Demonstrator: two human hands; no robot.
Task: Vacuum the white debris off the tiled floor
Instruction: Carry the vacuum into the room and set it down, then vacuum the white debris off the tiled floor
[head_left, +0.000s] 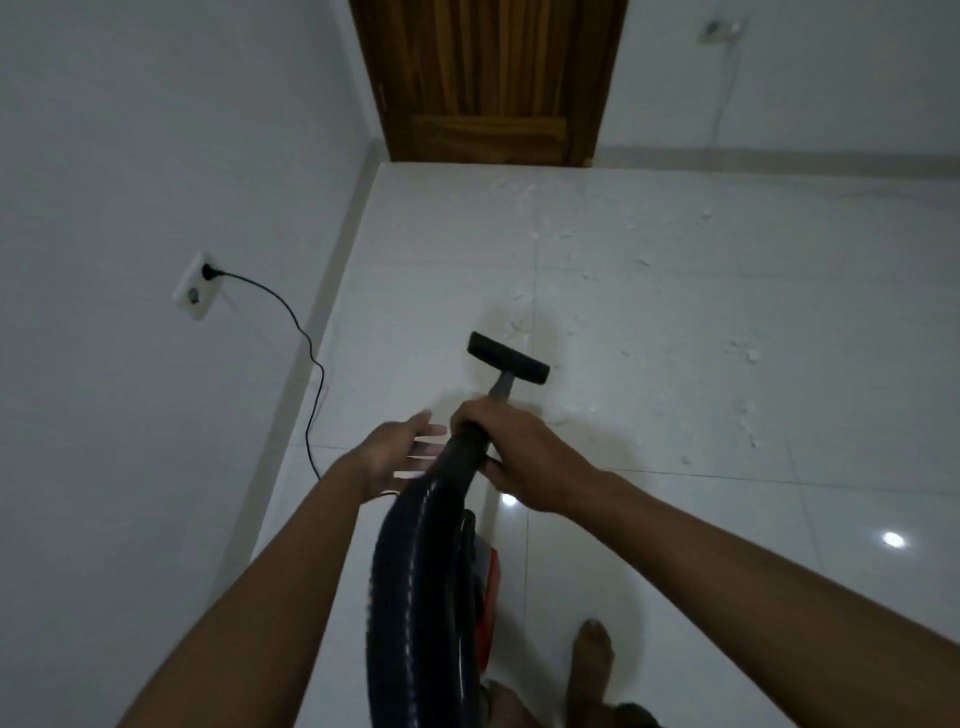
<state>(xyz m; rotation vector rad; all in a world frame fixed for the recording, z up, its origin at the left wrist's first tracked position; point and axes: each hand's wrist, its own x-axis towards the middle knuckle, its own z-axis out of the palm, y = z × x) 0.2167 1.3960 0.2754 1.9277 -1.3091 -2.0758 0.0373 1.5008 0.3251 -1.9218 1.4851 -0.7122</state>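
Nozzle (508, 358): black, bar-shaped, down at the tiled floor (727, 519) ahead of both hands, fixed to a short grey tube (501, 387).

Hose (415, 571): black, ribbed, rising in a loop from low in the view up to the tube.

Vacuum body (488, 566): red, mostly hidden behind the hose, on the floor just ahead of the feet.

Right hand (519, 452): on the top end of the hose where it meets the tube; fingers curled round it, grip clamped on the hose.

Left hand (400, 452): just beside the hose on its left; fingers straight and spread, grip apart, holding nothing. Contact with the hose: cannot tell, blurred.

White debris (748, 353): small flakes and crumbs scattered over the tiles; some just beyond the nozzle, more to its right, more again farther off toward the door.

Power cord (306, 338): black, plugged into a white wall socket (196, 286) on the left wall, hanging down to the floor and running toward the left forearm.

Door (488, 78): brown wood, shut, at the far end of the floor.

Second socket (719, 28): white, on the far wall right of the door, with a thin pale cable hanging from it.

Foot (589, 654): bare, on the tiles at the lower edge, right of the vacuum body.
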